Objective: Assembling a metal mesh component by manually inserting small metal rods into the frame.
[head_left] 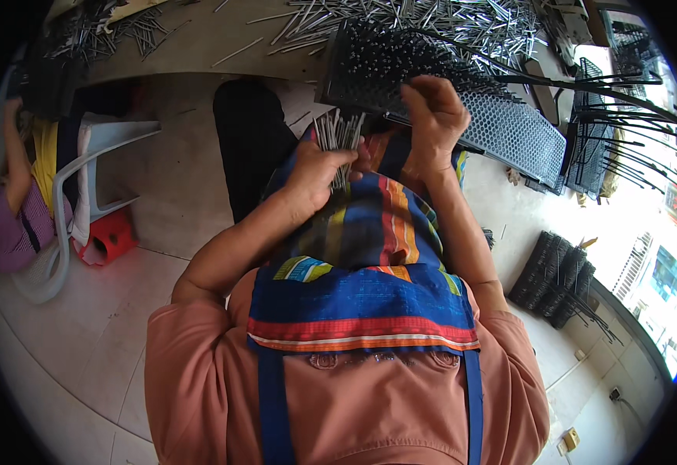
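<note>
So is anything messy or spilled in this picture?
Yes. Thin metal rods lie scattered in a loose heap across the table instead of in a neat pile, and a few strays lie apart on the bare tabletop. The left hand grips a tidy bundle; the right hand rests on the black perforated panel.

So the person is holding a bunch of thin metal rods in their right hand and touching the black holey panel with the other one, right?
Not quite: the hands are swapped. In the head view the bunch of thin metal rods is gripped in the left hand, and it is the right hand that reaches up to the black perforated panel. The rest is as you said.
</note>
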{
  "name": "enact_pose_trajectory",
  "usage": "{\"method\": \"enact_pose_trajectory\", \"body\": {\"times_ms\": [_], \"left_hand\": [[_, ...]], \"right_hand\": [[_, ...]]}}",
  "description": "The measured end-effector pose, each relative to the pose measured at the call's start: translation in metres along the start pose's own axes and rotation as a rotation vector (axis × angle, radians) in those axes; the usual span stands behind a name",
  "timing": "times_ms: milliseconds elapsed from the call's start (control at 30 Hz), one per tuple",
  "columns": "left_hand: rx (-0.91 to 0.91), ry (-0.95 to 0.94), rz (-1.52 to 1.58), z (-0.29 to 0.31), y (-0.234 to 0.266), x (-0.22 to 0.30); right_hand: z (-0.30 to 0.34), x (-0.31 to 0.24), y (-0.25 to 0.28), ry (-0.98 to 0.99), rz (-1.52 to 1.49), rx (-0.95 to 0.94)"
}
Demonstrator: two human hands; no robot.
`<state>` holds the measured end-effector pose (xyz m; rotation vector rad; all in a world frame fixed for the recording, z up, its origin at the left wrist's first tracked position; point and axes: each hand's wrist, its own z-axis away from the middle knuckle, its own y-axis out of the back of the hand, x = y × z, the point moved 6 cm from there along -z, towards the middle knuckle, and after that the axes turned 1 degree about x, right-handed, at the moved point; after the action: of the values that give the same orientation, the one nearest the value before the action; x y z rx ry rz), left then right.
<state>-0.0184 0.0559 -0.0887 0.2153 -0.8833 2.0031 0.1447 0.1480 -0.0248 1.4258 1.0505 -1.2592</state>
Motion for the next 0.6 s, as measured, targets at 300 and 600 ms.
{"method": "enact_pose_trajectory", "body": {"times_ms": [300, 600], "left_hand": [[-0.044, -0.022, -0.154, 0.007, -0.002, -0.007], [-0.035, 0.037, -0.017, -0.001, -0.004, -0.011]], "right_hand": [[-0.004, -0.027, -0.011, 0.521, 0.548, -0.025], [-0.003, -0.042, 0.005, 0.476, 0.474, 0.023]]}}
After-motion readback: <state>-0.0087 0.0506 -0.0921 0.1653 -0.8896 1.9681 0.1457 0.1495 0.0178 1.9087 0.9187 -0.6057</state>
